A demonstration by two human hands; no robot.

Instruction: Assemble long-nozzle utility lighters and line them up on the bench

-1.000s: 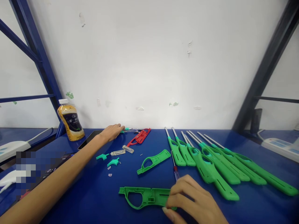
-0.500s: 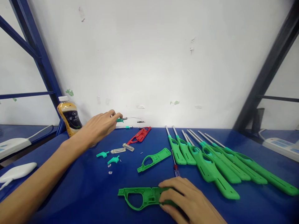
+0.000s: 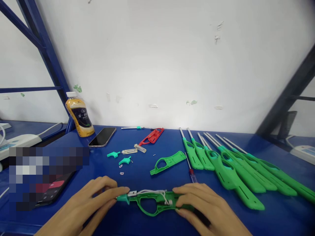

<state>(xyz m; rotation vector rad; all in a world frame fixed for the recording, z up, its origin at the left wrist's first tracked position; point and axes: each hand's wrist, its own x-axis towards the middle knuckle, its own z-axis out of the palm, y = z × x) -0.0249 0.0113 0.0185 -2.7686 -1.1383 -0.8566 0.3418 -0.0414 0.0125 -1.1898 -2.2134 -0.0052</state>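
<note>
L hand pinching teal pc w/ wires, R hand gripping green half-shell, screwdriver nearby

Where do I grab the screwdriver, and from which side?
Probably by the screwdriver's handle, from the near side, with the right hand once that leaves the green lighter shell half. The handle is thicker than the metal shaft and points back toward that hand, while the shaft points away.

gap between held shell and loose shell, screwdriver rightward
</note>
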